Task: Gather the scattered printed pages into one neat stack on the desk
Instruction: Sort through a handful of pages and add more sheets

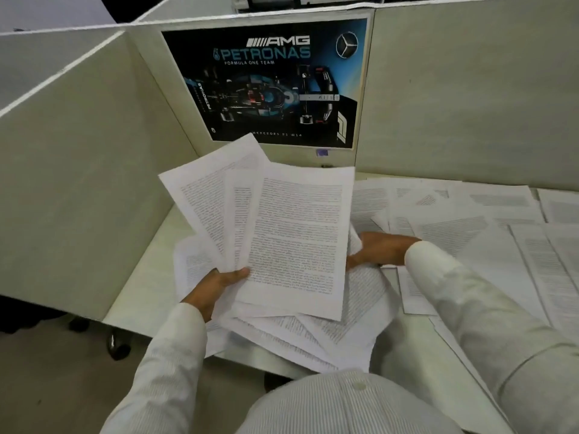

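- Our left hand point(216, 285) holds a fan of pages point(297, 233) at its lower left corner. The grip is closed on the paper, with the thumb curled over the front sheet and the fingers hidden behind it.
- The fan is lifted off the bench point(150, 277) and tilted up toward us. At least three sheets are splayed out of line. The front sheet sits to the right and covers much of the others.
- Our right hand point(379, 249) reaches in at the fan's lower right edge with its back turned up. Its fingertips pass behind the front sheet, so we cannot tell whether this grip has hold of anything.
- Under the fan a crooked pile point(313, 333) of pages lies on the bench just in front of us. Its corners point different ways and some sheets hang over the near edge.
- More loose pages point(501, 208) lie flat and overlapping across the bench to the right. Some of them run under our right sleeve point(470, 308).
- A strip of bare bench shows on the left, between the pile and the side partition point(78, 183).
- A dark poster point(269, 83) of a racing car hangs on the rear panel, and the fan's top corner overlaps its lower edge in our view.
- A black wheel point(117, 346) stands on the floor below the bench's left end.
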Motion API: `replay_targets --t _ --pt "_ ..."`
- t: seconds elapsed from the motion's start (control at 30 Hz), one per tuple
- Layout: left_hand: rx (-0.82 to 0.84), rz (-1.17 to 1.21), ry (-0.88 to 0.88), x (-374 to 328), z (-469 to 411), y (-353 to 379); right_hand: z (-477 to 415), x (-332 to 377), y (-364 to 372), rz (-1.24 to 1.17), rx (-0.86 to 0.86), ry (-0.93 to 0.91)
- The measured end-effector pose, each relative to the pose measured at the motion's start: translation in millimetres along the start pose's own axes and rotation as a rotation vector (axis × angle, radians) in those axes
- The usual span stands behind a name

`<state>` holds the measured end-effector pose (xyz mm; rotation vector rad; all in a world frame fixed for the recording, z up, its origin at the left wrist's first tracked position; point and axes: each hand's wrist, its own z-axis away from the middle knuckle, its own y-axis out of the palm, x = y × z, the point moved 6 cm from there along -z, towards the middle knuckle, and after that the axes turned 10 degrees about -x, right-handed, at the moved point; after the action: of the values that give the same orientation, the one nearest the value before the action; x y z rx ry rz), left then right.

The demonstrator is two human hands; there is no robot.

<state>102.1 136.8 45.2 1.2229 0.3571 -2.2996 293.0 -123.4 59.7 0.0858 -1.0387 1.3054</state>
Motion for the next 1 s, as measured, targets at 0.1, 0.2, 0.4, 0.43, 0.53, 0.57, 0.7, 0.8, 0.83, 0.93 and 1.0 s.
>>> replay_targets --t 0.1,0.2,0.4,0.43,0.53,0.57,0.7,0.8,0.83,0.93,1.0 --pt "0.022 -0.044 -0.048 6 -5 6 7 -23 25 0.007 0.037 0.063" --pt "-0.043 -0.150 -0.061 13 -15 12 15 -36 42 0.016 -0.010 0.083" --pt "-0.063 -0.085 -0.154 48 -40 37 38 -38 45 0.101 -0.113 0.062" --pt "-0.054 -0.048 -0.167 52 -41 43 42 -37 41 0.144 -0.137 0.059" --pt "-0.049 0.055 -0.205 63 -49 61 54 -36 23 0.281 -0.214 0.080" --pt "-0.043 0.078 -0.214 66 -51 66 57 -35 15 0.320 -0.249 0.069" --pt "-0.006 0.154 -0.221 77 -57 82 67 -41 -13 0.326 -0.350 0.052" --pt "-0.048 0.149 -0.239 85 -59 88 75 -50 -33 0.288 -0.422 0.066" --pt "-0.066 0.145 -0.243 89 -61 87 78 -54 -39 0.276 -0.444 0.079" --pt "-0.137 0.142 -0.260 101 -66 82 88 -60 -55 0.212 -0.520 0.100" --pt "-0.191 0.118 -0.247 107 -68 77 97 -57 -69 0.161 -0.595 0.050"
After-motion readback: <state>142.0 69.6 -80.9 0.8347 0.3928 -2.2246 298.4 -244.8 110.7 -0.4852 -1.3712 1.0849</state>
